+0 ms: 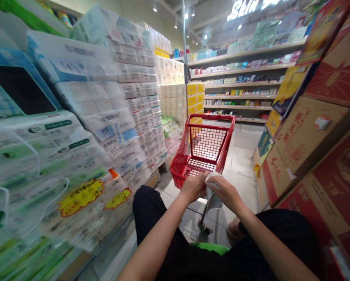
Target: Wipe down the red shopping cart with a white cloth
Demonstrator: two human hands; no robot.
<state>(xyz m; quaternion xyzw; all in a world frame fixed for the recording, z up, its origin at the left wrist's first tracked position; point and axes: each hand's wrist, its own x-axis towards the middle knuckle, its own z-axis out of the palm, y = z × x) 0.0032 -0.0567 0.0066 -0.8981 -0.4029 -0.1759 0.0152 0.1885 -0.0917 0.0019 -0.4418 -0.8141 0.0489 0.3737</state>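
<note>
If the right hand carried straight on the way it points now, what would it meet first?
Past the white cloth it holds, the right hand would probably meet the left hand first; the red cart seems to lie beyond, though depth there is unclear.

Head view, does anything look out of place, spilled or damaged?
A loose white cord loops across the stacked packs at left, odd among packaged goods. I see no spill, and the red cart shows no obvious damage.
</note>
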